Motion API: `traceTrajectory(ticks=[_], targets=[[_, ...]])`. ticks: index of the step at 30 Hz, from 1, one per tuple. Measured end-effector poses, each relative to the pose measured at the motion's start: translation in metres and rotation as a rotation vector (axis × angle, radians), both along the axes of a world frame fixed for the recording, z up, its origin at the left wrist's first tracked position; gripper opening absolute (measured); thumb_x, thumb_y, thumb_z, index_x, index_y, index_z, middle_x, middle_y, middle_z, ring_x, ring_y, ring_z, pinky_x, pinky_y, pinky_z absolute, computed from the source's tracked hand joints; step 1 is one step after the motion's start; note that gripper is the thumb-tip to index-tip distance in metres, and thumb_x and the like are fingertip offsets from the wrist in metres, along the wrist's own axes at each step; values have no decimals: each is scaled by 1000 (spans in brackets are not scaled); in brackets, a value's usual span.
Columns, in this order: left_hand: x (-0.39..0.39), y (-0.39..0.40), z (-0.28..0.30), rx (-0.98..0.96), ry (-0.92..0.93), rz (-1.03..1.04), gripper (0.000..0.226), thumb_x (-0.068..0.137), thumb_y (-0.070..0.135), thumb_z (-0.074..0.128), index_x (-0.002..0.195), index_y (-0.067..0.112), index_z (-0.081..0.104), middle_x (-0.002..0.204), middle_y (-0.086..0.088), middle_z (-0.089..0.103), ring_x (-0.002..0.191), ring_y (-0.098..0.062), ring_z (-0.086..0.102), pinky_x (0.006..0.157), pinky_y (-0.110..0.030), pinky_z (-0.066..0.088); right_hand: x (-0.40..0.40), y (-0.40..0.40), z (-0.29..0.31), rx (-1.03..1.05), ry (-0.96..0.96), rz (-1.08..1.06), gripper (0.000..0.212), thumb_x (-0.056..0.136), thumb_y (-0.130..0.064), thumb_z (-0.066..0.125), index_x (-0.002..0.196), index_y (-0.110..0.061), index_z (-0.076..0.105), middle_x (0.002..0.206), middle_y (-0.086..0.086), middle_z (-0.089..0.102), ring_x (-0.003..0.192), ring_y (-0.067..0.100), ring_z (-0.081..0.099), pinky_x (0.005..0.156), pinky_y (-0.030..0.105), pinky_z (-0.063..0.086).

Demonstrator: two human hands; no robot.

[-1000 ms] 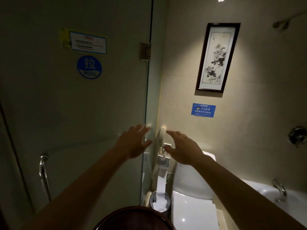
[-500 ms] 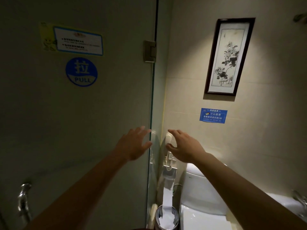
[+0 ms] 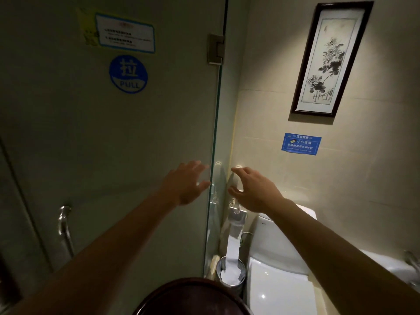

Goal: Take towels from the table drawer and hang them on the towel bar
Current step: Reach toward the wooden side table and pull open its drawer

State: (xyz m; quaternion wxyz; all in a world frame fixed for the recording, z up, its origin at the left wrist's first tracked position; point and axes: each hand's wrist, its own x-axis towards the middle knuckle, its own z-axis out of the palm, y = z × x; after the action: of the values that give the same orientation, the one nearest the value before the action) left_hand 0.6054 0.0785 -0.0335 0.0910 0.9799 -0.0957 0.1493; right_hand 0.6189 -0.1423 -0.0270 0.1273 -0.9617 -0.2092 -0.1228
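Neither grip holds anything: the left hand [image 3: 185, 184] is spread flat with fingers splayed against or just before the frosted glass door [image 3: 109, 137], and the right hand [image 3: 254, 189] is open in a loose curl, thumb and forefinger apart around — whether touching I cannot tell — a pale upright handset-like fixture [image 3: 237, 178] on the wall. No towel, drawer or towel bar shows anywhere in view. That door fills the left half of the scene; its free vertical edge [image 3: 216, 133] runs down between the two hands, with a metal hinge plate [image 3: 216, 49] near the top and a chrome pull handle [image 3: 64, 226] low at the left. Right of the edge the tiled wall [image 3: 272, 110] offers only a narrow corner before the white toilet [image 3: 281, 269], whose tank and closed lid sit under the right forearm. A dark rounded worktop edge [image 3: 191, 296] crowds the bottom centre, so open room lies mainly above the arms. On the wall hang a black-framed ink flower painting [image 3: 329, 57] and below it a blue notice [image 3: 301, 143]. The door carries a round blue PULL sticker [image 3: 128, 74] under a white label [image 3: 125, 32]. A strip of toilet paper [image 3: 234, 244] trails from its holder down into a small bin [image 3: 230, 275] wedged between door edge and toilet — a tight gap. A tap [image 3: 411, 260] shows at the far right.
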Motion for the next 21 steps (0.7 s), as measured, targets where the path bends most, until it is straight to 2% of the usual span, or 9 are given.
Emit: traceTrajectory(ticks=[3,7,13,17,21], targets=[[-37,-6,-17,-1,11,24,59,98,50,44,151,25,35,160,-6,32,142,-30,35,114,-48,31,-37,-8,-15,28,23,37,69,94,-52,57,153,-26,33,153,5,46,132,29,51,106,49,48],[-86,-22,-34,21,87,58,62,99,51,41,154,24,28,163,-5,25,147,-30,25,117,-49,27,-80,-21,-34,32,61,69,68,94,-52,57,153,-26,34,154,4,46,133,28,51,106,50,48],[-128,-26,-72,3,155,101,62,100,51,40,155,27,25,164,-2,22,146,-28,27,116,-48,27,-113,-31,-66,38,109,52,67,95,-50,57,153,-26,33,157,4,41,137,28,47,109,47,44],[-139,-20,-122,-50,210,84,60,100,47,44,154,28,27,164,-1,23,146,-27,27,116,-43,25,-135,-22,-125,-31,165,58,66,97,-52,51,154,-25,32,157,3,41,137,29,47,108,46,43],[-157,-6,-211,-78,218,45,60,98,46,49,152,27,33,161,-3,30,147,-25,30,119,-42,25,-158,-7,-217,-40,225,53,66,94,-52,49,153,-25,34,154,3,45,136,29,47,107,44,44]])
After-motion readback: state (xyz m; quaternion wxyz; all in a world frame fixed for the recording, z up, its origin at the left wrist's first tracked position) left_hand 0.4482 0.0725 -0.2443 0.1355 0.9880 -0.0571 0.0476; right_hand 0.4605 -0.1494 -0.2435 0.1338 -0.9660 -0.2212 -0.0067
